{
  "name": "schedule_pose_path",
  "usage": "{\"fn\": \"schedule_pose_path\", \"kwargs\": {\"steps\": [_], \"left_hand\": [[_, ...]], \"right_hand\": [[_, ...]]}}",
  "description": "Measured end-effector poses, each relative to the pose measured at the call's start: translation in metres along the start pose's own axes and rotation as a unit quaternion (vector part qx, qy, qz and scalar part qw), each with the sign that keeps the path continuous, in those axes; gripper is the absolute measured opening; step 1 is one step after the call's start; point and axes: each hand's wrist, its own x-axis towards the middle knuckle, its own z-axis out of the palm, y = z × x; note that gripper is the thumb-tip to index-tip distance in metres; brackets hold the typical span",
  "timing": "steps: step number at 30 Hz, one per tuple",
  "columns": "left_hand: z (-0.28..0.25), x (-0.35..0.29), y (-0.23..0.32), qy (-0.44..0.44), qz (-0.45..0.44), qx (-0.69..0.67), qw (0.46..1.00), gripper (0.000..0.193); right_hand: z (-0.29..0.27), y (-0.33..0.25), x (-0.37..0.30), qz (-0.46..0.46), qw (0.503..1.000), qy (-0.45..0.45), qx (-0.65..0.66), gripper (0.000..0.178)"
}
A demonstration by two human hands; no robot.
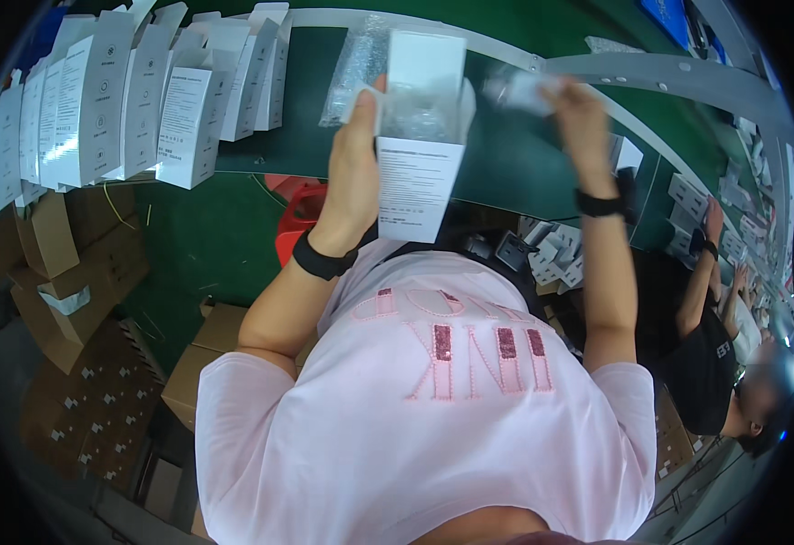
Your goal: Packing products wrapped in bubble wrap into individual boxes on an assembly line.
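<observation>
My left hand grips the side of a white cardboard box with printed text on its front. The box's top flaps stand raised, and clear bubble wrap shows in its mouth. To the right, my right hand is lifted over the green table, its fingers closed on a small white packet with a clear, shiny part. Motion smears the packet, so its exact kind does not show. Both wrists wear black bands.
Several white boxes with raised flaps line the table's left end. A bubble wrap bag lies behind my left hand. A metal bar crosses at right, near a co-worker. A red stool and brown cartons stand below.
</observation>
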Motion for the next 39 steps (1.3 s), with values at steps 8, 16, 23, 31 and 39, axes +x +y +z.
{"fn": "schedule_pose_path", "kwargs": {"steps": [8, 16, 23, 31, 39], "left_hand": [[0.055, 0.001, 0.002, -0.17, -0.003, 0.067, 0.983, 0.084], [0.063, -0.006, 0.017, -0.218, -0.025, 0.087, 0.972, 0.077], [0.059, -0.01, 0.014, -0.212, -0.015, 0.079, 0.974, 0.078], [0.056, -0.011, 0.015, -0.193, -0.005, 0.075, 0.978, 0.073], [0.038, 0.003, -0.021, -0.129, 0.116, 0.077, 0.982, 0.062]], "right_hand": [[-0.146, -0.159, -0.019, -0.144, 0.972, -0.103, 0.153, 0.019], [-0.139, -0.178, -0.023, -0.011, 0.974, -0.207, 0.09, 0.011], [-0.133, -0.119, 0.005, 0.026, 0.921, -0.342, 0.184, 0.025], [-0.084, -0.042, -0.004, 0.117, 0.806, -0.295, 0.5, 0.029], [-0.056, -0.007, -0.025, 0.173, 0.617, -0.232, 0.732, 0.058]]}}
